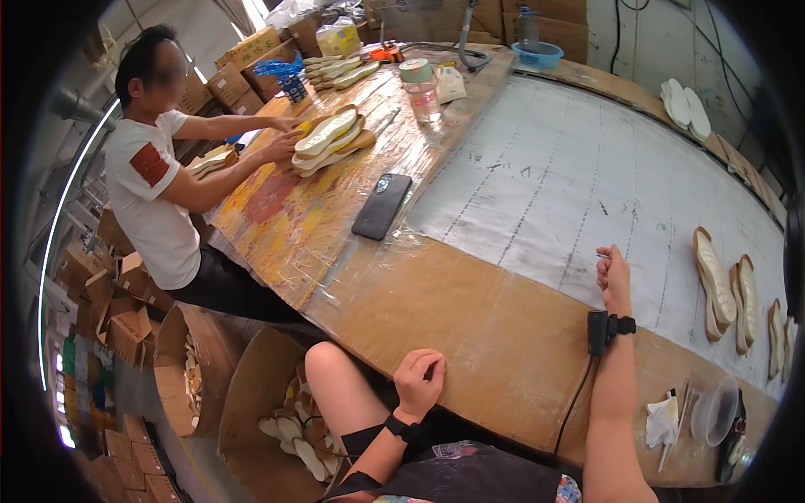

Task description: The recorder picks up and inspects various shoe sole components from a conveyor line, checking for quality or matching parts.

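Observation:
My left hand [419, 384] is closed, its fingers curled at the near edge of the brown-covered table [470, 293]; nothing shows in it. My right hand [615, 278] is over the near part of a pale sheet [537, 184] marked with dashed lines. Its fingers are pinched, and a small bluish tip shows at them, too small to name. To the right of that hand, a tan-edged shoe sole [714, 285] lies on the sheet, with another sole [743, 303] beside it and smaller ones farther right. A black phone [381, 206] lies left of the sheet.
Across the table's left side, a co-worker [151, 184] has both hands at stacked soles [327, 138]. A lidded bottle [420, 90] and blue basin [537, 55] stand farther back. A clear plastic cup [714, 411] lies near right. Bins [251, 402] of soles stand below left.

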A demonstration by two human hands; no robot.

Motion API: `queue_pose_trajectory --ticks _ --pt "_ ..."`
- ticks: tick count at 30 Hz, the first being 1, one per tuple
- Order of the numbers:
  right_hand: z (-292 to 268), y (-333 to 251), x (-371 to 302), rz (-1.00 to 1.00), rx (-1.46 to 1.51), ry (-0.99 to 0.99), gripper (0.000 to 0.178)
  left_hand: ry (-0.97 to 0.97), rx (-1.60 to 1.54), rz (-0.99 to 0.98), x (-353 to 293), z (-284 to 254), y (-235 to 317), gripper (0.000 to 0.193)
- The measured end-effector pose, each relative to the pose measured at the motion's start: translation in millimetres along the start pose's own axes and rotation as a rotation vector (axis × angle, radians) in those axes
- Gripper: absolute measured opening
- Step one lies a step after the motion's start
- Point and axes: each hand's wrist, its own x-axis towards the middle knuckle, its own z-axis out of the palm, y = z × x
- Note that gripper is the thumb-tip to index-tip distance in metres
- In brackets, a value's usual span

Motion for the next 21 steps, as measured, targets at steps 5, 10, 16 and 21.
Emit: queue_pose_trajectory --ticks 5,10,16,21 --pt "-5.0 -2.3 -1.8 -0.033 -0.037 0.01 0.038 -0.022 -0.03 -0.044 0.3 2.9 4.0 0.01" --pt "-16.5 11.6 6.7 -0.191 -0.101 -0.009 0.036 -0.037 0.045 0.05 -1.9 8.7 -3.7 0.009" --pt "-1.4 8.8 2.8 -0.115 -0.003 0.118 0.029 -0.076 0.062 0.021 -7.6 8.7 2.6 0.007" --pt "-59.3 -16.2 39.8 -0.779 -0.405 0.254 0.02 -0.14 0.058 0.065 -5.4 10.8 5.4 0.006"
